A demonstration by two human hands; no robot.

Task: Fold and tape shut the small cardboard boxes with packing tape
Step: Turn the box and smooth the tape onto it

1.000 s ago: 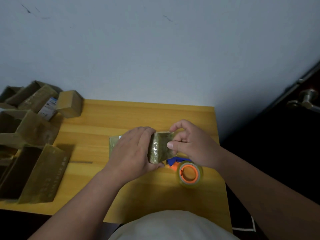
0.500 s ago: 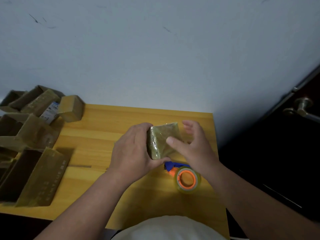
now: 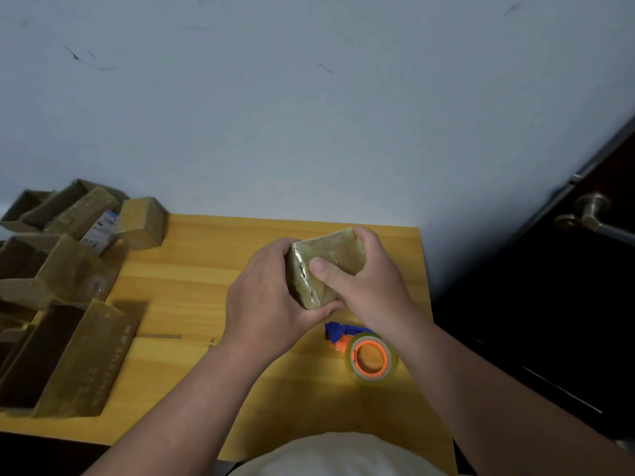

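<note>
Box in hand: a small olive-brown cardboard box wrapped in glossy clear tape (image 3: pixel 326 266), held above the yellow wooden table (image 3: pixel 206 276), just behind the clear tape roll with orange core (image 3: pixel 371 359) on its blue-and-orange dispenser (image 3: pixel 338 333). Left hand (image 3: pixel 271 297) cups the box's left end, fingers curled round it. Right hand (image 3: pixel 371 280) wraps the right end, thumb pressed flat on the taped face beside a wrinkled seam. Judged light and stiff, though the tape skin looks slippery; edges and corners offer the surest hold. Open brown cartons (image 3: pixel 65 304) lie well left of the roll.
</note>
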